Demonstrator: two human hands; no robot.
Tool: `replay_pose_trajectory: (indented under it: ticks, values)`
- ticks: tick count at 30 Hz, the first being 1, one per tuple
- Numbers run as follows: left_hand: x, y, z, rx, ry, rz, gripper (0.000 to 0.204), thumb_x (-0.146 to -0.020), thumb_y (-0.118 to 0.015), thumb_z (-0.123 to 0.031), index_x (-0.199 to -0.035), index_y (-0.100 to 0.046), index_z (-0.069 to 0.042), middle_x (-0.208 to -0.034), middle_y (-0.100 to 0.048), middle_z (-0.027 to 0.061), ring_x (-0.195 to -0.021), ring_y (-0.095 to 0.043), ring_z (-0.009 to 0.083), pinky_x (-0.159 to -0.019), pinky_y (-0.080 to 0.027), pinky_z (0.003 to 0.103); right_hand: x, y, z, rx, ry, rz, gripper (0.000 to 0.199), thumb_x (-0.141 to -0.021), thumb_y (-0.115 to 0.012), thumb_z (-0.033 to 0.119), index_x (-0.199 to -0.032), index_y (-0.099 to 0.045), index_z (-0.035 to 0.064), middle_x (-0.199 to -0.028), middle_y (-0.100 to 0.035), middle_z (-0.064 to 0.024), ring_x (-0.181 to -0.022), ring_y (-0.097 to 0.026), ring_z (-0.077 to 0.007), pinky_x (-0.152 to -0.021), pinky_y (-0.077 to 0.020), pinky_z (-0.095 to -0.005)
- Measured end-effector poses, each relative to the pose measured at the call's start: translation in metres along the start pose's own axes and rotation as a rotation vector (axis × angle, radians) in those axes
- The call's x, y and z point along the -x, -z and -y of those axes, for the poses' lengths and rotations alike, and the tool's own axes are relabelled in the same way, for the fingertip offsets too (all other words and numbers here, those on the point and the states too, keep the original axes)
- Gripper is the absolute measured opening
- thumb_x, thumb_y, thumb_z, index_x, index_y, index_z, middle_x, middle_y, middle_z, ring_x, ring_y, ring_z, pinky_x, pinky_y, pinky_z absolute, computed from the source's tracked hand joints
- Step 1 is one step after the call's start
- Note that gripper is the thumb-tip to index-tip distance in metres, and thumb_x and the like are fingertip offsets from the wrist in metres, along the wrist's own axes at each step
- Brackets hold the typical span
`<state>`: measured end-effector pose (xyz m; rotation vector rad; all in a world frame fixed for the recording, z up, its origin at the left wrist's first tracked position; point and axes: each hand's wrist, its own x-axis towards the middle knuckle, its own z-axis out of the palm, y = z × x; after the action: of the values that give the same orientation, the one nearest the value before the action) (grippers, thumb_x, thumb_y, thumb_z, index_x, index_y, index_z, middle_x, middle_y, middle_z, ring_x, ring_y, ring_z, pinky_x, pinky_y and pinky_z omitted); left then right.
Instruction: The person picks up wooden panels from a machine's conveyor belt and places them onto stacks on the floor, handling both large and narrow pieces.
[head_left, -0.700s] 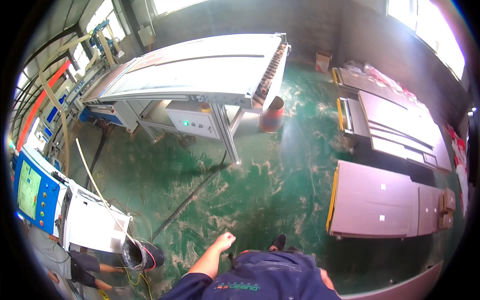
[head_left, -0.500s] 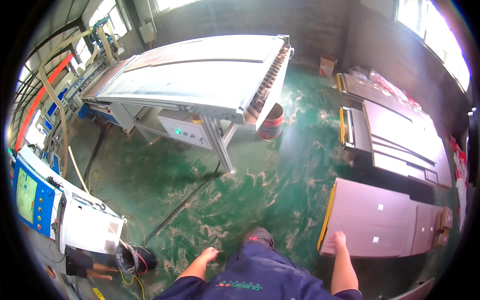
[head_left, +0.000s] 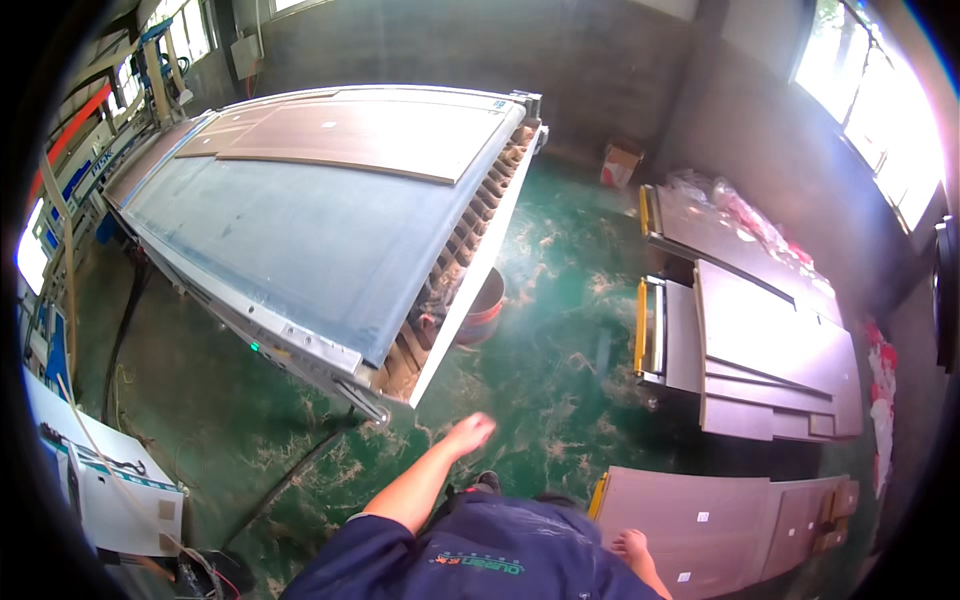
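My left hand (head_left: 470,433) is stretched out over the green floor in front of me, its fingers curled in and nothing visible in them. Closest to it is the front corner of a long conveyor table (head_left: 290,235) with a grey-blue belt. On the belt's far side lie flat brown panels (head_left: 350,130). My right hand (head_left: 630,545) hangs low at my right side with fingers curled, and no object shows in it. Beside that hand, in the picture, are brown boards (head_left: 690,510) bearing small white labels; I see no contact.
Stacked boards (head_left: 770,330) rest on low yellow-ended supports at the right. A red bucket (head_left: 483,310) stands under the conveyor's end. A cardboard box (head_left: 620,163) sits by the back wall. At the left is a white machine cabinet (head_left: 125,490); a dark cable (head_left: 285,480) crosses the dusty floor.
I have moved closer to the conveyor table, which now looks larger. My left hand has swung forward, while my right hand has dropped back toward my side.
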<state>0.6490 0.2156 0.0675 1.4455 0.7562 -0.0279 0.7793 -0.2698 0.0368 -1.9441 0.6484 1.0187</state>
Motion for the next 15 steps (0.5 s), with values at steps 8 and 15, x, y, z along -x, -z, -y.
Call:
replay_pose_trajectory:
  ticks: [8,15]
  values:
    - [-0.168,0.066,-0.215,-0.04,-0.489,-0.28,0.032,-0.086,-0.059,-0.023,-0.107,-0.052,-0.001,-0.09,-0.057,0.0075,-0.077,-0.056,0.0141,-0.071,-0.046,0.029,-0.076,0.005,0.147,-0.123,-0.044,-0.085,0.027,-0.082,-0.046,0.015,-0.101,-0.051,-0.0045,-0.071,-0.053,-0.0171,-0.059,-0.056,-0.0295,-0.048,-0.0477,-0.0439]
    - [-0.214,0.126,-0.269,-0.245,-0.335,-0.89,0.04,-0.083,-0.061,-0.025,-0.111,-0.049,-0.001,-0.1,-0.056,0.0123,-0.075,-0.056,0.0172,-0.073,-0.048,0.031,-0.21,-0.088,0.456,-0.082,0.154,0.241,0.021,-0.08,-0.048,0.02,-0.063,-0.047,0.0092,-0.054,-0.049,-0.0061,-0.046,-0.051,-0.0204,-0.04,-0.0426,-0.0339]
